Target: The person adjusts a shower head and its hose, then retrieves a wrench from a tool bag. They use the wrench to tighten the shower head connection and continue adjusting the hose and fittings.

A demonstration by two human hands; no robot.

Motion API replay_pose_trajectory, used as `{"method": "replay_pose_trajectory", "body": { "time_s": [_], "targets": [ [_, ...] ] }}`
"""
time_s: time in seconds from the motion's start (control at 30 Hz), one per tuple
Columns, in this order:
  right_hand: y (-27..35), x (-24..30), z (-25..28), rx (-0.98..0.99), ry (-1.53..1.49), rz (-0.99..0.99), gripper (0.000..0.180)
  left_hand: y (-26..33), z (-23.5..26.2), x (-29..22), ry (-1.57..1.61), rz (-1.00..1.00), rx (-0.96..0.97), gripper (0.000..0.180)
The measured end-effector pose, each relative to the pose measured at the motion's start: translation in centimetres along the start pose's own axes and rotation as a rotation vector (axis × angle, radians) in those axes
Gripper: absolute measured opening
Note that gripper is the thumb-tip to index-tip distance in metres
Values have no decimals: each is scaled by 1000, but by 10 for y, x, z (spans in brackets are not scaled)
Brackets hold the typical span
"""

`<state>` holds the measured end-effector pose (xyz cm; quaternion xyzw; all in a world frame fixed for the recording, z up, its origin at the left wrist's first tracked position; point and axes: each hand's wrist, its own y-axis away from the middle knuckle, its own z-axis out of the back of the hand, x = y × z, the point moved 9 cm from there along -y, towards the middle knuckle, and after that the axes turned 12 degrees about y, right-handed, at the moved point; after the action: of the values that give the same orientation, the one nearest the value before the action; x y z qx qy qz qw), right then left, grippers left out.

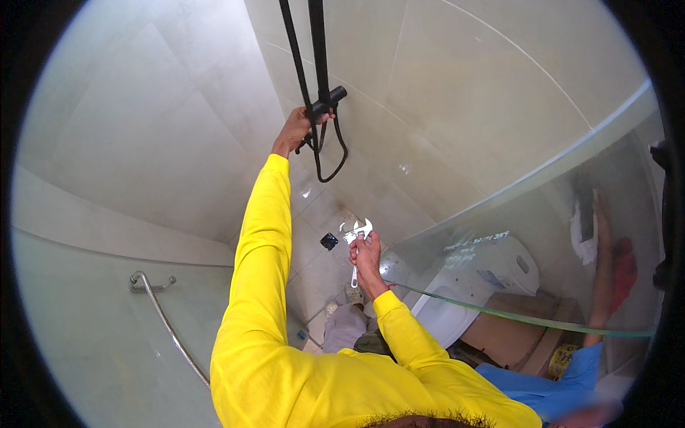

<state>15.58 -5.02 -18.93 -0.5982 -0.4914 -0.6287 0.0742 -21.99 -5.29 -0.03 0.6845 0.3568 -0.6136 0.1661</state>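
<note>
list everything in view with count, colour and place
shower fitting: one, black, upper centre
hose: one loop, black, below fitting
adjustable wrench: one, silver, centre
dark square: one, black, on floor
handle: one, chrome, left
glass panel: one, clear, right
toilet: one, white, beyond glass
cardboard: some, brown, beside toilet
roundish item: one, yellow, lower right
unclear item: one, red, far right
co-worker: one, blue clothing, lower right
tiles: several, beige, walls and floor
trousers: one pair, grey, lower centre
shoes: two, pale, lower centre
left hand: one, yellow sleeve, on fitting
right hand: one, yellow sleeve, gripping wrench
</note>
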Motion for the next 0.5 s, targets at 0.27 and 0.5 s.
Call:
{"method": "replay_pose_trajectory", "body": {
  "time_s": [0.27, 0.5],
  "targets": [
    [-2, 2, 6, -2, 4, 16, 18, 26, 0, -5, -228, -231, -451, 36],
    [-3, -2, 12, 8, -6, 19, 22, 1, 9, -5, -158, -109, -155, 39]
  ]
}}
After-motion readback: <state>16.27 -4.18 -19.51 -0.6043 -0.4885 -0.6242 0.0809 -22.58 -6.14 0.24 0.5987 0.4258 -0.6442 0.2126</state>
